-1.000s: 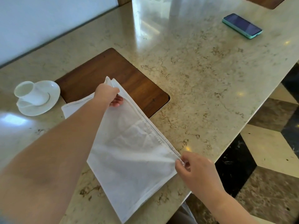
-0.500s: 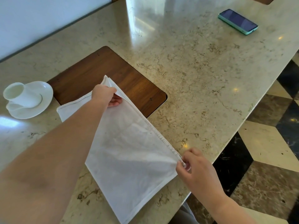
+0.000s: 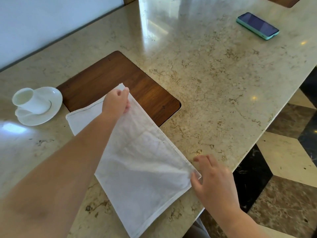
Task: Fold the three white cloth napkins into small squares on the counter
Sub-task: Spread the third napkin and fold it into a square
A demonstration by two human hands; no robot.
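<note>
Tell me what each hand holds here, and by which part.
Left hand grips the white napkin at its far corner. Right hand is open, its thumb touching the near corner, gripping nothing.

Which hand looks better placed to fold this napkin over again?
Probably the left hand: its fingers pinch the napkin at its far corner. The right hand is open, merely touching the near corner.

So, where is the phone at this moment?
The phone lies flat on the counter at the upper right of the head view, far from both hands and the napkin.
</note>
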